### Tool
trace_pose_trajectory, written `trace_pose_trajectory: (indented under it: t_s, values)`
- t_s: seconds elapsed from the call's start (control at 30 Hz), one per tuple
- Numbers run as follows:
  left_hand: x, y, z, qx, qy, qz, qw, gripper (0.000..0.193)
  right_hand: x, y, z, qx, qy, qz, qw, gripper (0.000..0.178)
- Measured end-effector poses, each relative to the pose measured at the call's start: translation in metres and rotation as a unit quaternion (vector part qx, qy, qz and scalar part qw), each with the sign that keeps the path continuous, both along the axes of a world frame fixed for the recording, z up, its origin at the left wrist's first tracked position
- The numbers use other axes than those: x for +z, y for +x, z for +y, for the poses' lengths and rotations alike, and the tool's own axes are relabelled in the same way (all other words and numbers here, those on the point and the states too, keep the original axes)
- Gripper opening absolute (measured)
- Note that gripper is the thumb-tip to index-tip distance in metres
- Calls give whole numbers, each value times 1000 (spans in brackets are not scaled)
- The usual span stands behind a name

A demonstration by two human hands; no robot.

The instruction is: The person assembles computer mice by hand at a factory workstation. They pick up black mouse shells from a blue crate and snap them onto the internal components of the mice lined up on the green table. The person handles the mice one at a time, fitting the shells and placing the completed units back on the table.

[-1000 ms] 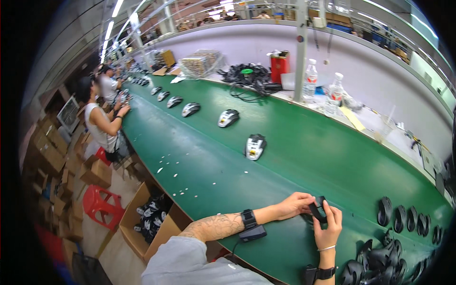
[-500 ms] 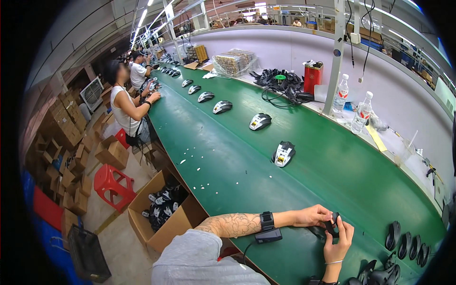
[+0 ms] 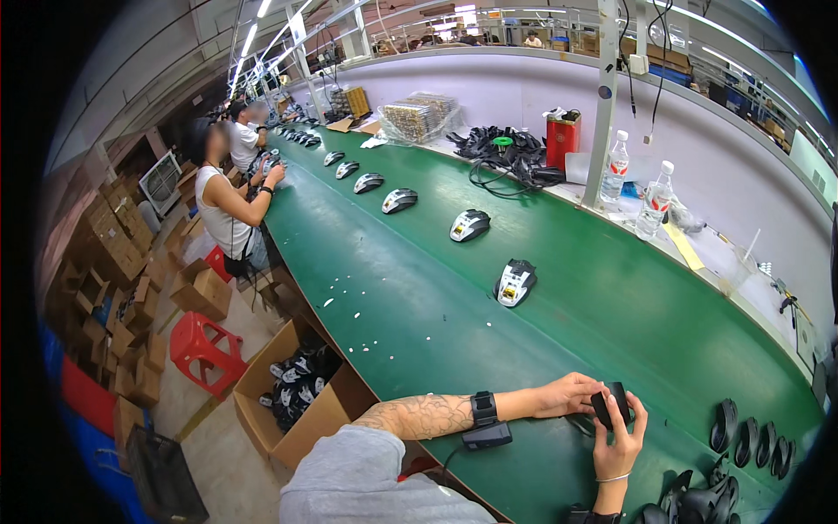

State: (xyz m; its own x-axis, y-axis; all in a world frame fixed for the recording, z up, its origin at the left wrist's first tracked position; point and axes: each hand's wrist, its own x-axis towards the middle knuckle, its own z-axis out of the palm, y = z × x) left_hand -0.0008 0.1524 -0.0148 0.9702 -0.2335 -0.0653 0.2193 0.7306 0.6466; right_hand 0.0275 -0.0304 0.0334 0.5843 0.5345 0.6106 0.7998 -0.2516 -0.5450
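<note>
Low over the green bench, both hands meet on a small curved black plastic part (image 3: 613,403), which looks like a piece of mouse shell. My left hand (image 3: 569,395) pinches it from the left side. Fingers of my right hand (image 3: 620,447) wrap it from the right and below, hiding part of it. Right of my hands stand several similar black shells (image 3: 723,425) in a row. Near the lower edge lies a heap of black shell pieces (image 3: 698,502). Farther up the bench is a white-and-black computer mouse (image 3: 516,283), its top partly uncovered.
Several more part-built mice (image 3: 470,225) line the green belt (image 3: 419,288). A carton (image 3: 349,402) of mouse parts stands left of my arm. Beyond are a red stool (image 3: 205,354), two co-workers (image 3: 229,205), bottles (image 3: 655,201), black cables (image 3: 506,157) and a metal post (image 3: 604,113).
The black part has turned in my fingers, showing a broader flat face now. Both hands stay in about the same place on it. The view has shifted slightly.
</note>
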Motion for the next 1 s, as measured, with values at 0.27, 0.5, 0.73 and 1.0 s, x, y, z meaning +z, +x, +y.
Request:
trace_pose_trajectory:
  t_s: [0.27,0.5,0.73,1.0]
  values:
    - [2,2,-1,1,-11,-30,999,30,3,0,-1,-4,-10,9,1000,43]
    - [11,-1,0,-30,15,-57,998,41,4,-1,0,0,-13,10,1000,46]
    - [5,-1,1,-22,16,-33,999,40,5,-2,2,1,-36,21,999,53]
    - [4,0,1,-14,-14,-21,1000,29,9,-5,2,-7,-65,26,998,54]
